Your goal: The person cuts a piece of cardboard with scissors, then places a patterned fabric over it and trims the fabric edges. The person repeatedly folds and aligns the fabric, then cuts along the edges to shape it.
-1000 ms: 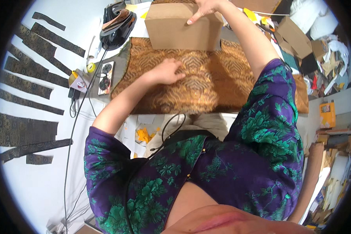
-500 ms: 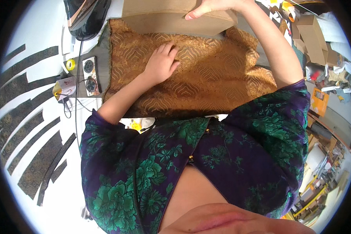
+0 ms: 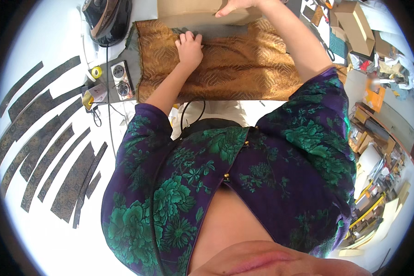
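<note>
Handling soft cloth (image 3: 230, 69) beside a stiff box (image 3: 188, 13)

From my end, I judge the gold-brown patterned cloth to be light and limp, probably a bit slippery and quick to wrinkle; a flat palm or a pinch at its far edge should suit it. It lies beneath the left hand (image 3: 189, 54), reaching toward the body and off to the right of the fingertips. The cardboard box is just beyond those fingertips, with a strip of grey table (image 3: 225, 31) showing to their right; I expect it to be light, best held by a wall.

I see the left fingers (image 3: 183, 38) partly bent and slightly spread, touching the cloth near its far edge; whether they pinch any, I cannot tell. The right hand (image 3: 239, 3) has its thumb stretched out over the box, but its other fingers are hidden, so I cannot tell its grip.
</note>
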{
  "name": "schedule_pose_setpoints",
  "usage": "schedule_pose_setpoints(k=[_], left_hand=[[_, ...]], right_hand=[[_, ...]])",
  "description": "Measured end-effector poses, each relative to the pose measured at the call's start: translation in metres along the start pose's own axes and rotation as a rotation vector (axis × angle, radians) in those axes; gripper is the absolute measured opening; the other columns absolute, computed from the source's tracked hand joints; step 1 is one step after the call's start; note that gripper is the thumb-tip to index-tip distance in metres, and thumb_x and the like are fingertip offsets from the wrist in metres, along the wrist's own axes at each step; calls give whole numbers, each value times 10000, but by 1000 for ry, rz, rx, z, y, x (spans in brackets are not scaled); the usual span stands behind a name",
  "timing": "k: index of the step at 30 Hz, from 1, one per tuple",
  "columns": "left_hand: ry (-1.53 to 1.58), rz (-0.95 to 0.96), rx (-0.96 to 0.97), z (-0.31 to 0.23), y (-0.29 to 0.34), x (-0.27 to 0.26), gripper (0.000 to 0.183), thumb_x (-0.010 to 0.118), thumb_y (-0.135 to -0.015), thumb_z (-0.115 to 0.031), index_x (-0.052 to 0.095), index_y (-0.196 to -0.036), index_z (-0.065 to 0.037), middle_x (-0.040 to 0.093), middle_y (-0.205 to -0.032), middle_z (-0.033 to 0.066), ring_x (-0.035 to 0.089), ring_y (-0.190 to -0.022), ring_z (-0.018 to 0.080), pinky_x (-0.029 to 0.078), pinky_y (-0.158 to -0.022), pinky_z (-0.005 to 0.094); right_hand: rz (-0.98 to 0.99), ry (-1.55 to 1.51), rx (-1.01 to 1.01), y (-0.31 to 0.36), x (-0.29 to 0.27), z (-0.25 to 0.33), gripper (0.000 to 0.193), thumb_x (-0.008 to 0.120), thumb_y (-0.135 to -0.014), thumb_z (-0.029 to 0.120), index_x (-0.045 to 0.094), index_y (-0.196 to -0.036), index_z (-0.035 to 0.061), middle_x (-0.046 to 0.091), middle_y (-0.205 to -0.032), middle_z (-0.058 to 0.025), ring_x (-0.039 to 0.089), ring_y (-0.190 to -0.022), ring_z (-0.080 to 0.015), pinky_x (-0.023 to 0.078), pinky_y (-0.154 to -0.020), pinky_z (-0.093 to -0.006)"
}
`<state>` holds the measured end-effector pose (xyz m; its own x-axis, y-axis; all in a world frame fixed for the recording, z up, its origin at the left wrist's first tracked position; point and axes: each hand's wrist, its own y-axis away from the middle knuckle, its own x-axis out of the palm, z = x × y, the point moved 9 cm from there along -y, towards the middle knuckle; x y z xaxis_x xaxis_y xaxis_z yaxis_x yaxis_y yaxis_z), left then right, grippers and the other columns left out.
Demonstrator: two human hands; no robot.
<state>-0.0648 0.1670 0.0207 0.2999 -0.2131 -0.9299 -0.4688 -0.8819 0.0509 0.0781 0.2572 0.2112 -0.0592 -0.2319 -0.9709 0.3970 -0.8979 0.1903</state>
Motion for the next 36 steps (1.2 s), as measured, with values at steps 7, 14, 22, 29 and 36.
schedule_pose_setpoints(k=[7,14,22,29,36], left_hand=[[83,-166,384,-20,18,-69,220,551,-747,51,524,-948,-35,630,-837,155,610,-927,350,406,-949,488],[73,-239,591,-87,77,-172,244,589,-696,7,556,-929,-58,586,-803,97,592,-789,287,447,-731,398],[79,-318,565,-128,52,-270,207,613,-777,28,555,-957,-56,602,-887,114,590,-881,320,435,-808,409],[-56,-54,412,-76,-18,-242,225,759,-754,-209,662,-906,-74,687,-820,121,637,-852,325,398,-911,415],[158,326,342,-74,-36,-237,341,806,-787,-286,686,-888,17,608,-708,198,536,-678,344,462,-626,395]], right_hand=[[64,58,-10,13,-6,6,1320,865,-531,560,133,-1584,247,158,-1575,-318,176,-1455,-496,274,-1150,-572],[-78,133,-10,34,-30,26,1072,828,-633,530,336,-1525,196,325,-1514,-273,315,-1404,-427,318,-1115,-563],[-201,100,-57,46,38,13,1104,846,-657,400,242,-1567,239,246,-1534,-321,260,-1420,-488,189,-1172,-594],[-434,-245,-322,74,21,36,529,688,-883,201,497,-1373,150,376,-1503,-169,403,-1360,-353,342,-1107,-518],[34,-992,-163,99,49,40,467,597,-972,455,620,-964,-11,638,-788,-108,543,-707,-198,458,-679,-368]])
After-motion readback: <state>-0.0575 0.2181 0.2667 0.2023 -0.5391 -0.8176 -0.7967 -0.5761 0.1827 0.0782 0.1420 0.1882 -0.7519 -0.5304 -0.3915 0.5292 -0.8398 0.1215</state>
